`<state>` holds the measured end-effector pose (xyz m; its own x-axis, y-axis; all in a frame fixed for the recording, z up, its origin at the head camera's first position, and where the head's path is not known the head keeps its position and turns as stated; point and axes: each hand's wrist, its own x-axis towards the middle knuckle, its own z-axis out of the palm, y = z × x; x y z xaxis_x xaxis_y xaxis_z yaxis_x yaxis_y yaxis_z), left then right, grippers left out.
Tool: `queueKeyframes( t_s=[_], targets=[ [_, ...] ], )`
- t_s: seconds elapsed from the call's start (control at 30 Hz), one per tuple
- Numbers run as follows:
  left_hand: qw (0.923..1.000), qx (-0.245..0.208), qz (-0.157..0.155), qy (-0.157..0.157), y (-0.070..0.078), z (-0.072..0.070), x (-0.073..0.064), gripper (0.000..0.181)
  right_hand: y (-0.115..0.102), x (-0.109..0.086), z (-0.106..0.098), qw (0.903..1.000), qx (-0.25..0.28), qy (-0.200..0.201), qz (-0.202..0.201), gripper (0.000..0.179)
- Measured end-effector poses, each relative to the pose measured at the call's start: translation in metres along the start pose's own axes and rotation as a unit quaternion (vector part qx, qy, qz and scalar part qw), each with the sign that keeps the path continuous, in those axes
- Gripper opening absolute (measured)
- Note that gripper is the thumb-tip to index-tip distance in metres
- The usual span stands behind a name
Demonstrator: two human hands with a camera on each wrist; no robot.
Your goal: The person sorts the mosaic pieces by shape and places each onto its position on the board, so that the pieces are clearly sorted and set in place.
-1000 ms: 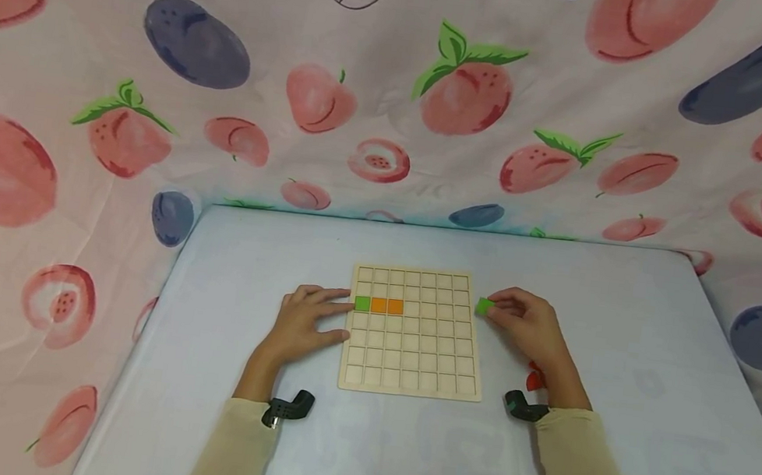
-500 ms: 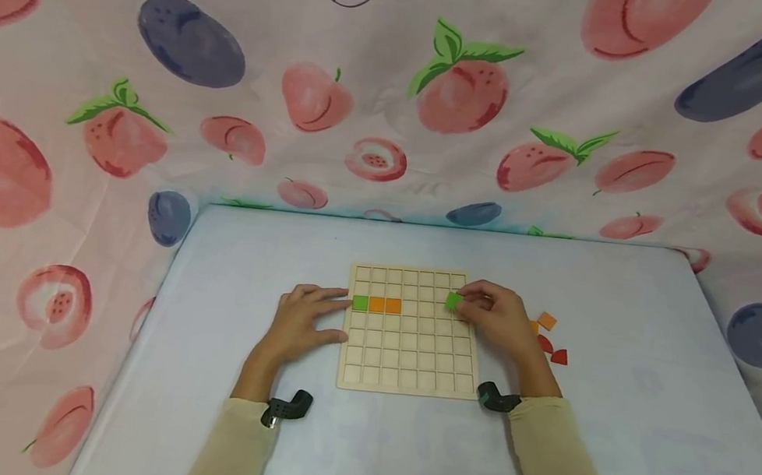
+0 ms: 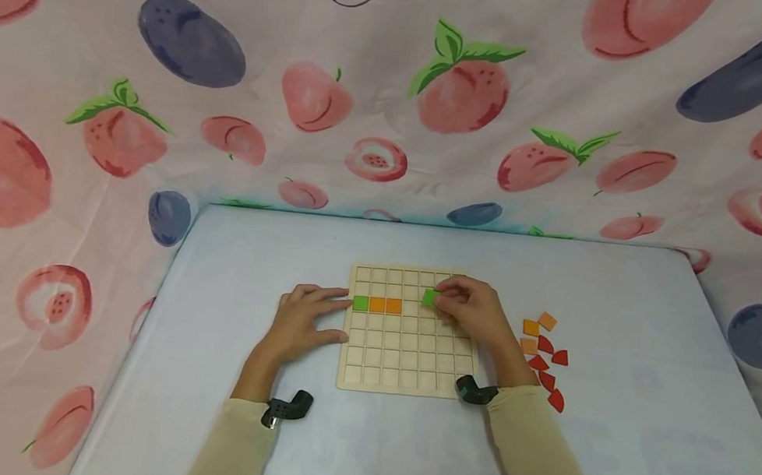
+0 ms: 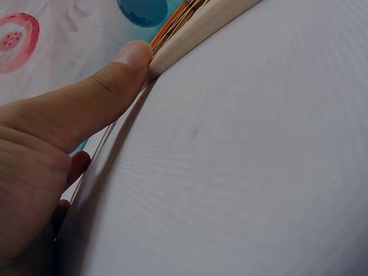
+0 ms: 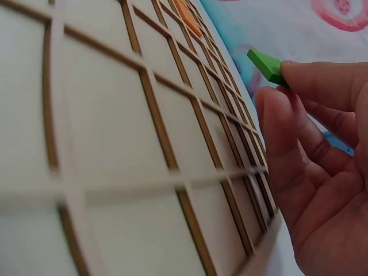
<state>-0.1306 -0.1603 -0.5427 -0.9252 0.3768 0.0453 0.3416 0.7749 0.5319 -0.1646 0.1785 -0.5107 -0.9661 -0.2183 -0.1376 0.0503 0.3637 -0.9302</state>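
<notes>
A wooden grid board [image 3: 408,386] lies on the table, with square cells. In its third row from the back, a green square tile [image 3: 361,303] and two orange square tiles [image 3: 385,305] fill the leftmost cells. My right hand [image 3: 474,311] pinches another green square tile [image 3: 429,298] between thumb and fingers above the board; the right wrist view shows this green tile [image 5: 266,66] tilted and clear of the grid. My left hand [image 3: 304,323] rests at the board's left edge with spread fingers, its thumb [image 4: 109,86] touching the wooden rim in the left wrist view.
Right of the board lie several loose orange square tiles [image 3: 531,327] and several red quarter-round pieces [image 3: 547,380], partly beside the right forearm. A white cloth covers the table [image 3: 661,379]. A fruit-patterned curtain [image 3: 388,50] hangs behind it.
My right hand has carried the green tile leftward from beside the board to over its cells. The loose orange and red pieces have come into sight. My left hand stays in place.
</notes>
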Motion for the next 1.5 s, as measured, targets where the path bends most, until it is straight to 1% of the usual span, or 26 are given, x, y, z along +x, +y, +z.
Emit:
queueKeyframes(
  t_s=[0.23, 0.37, 0.53, 0.77, 0.87, 1.17, 1.5],
  targets=[
    [1.0, -0.004, 0.004, 0.006, 0.001, 0.0, 0.0, 0.067, -0.001, 0.009, 0.016, 0.9987, 0.047, -0.018, 0.01, 0.021],
    [1.0, -0.004, 0.003, 0.006, 0.001, 0.0, 0.0, 0.068, 0.001, 0.012, 0.02, 0.9981, 0.056, -0.02, 0.015, 0.021],
    [1.0, -0.002, 0.001, 0.007, 0.001, 0.0, 0.0, 0.068, 0.005, 0.015, 0.021, 0.9991, 0.035, -0.021, 0.012, 0.02],
    [1.0, 0.005, 0.002, 0.003, 0.001, -0.001, -0.001, 0.066, 0.007, 0.018, 0.022, 0.9994, -0.022, -0.027, -0.003, 0.013],
    [1.0, 0.004, 0.003, 0.001, 0.001, -0.001, -0.002, 0.064, 0.006, 0.018, 0.022, 0.9991, -0.028, -0.033, -0.007, 0.014],
    [1.0, 0.005, 0.007, -0.003, 0.001, 0.0, -0.003, 0.061, 0.004, 0.013, 0.019, 0.9985, -0.039, -0.037, 0.01, 0.015],
    [1.0, 0.004, 0.006, -0.003, 0.002, 0.0, -0.003, 0.062, 0.004, 0.015, 0.021, 0.9976, -0.062, -0.031, -0.002, 0.013]
  ],
)
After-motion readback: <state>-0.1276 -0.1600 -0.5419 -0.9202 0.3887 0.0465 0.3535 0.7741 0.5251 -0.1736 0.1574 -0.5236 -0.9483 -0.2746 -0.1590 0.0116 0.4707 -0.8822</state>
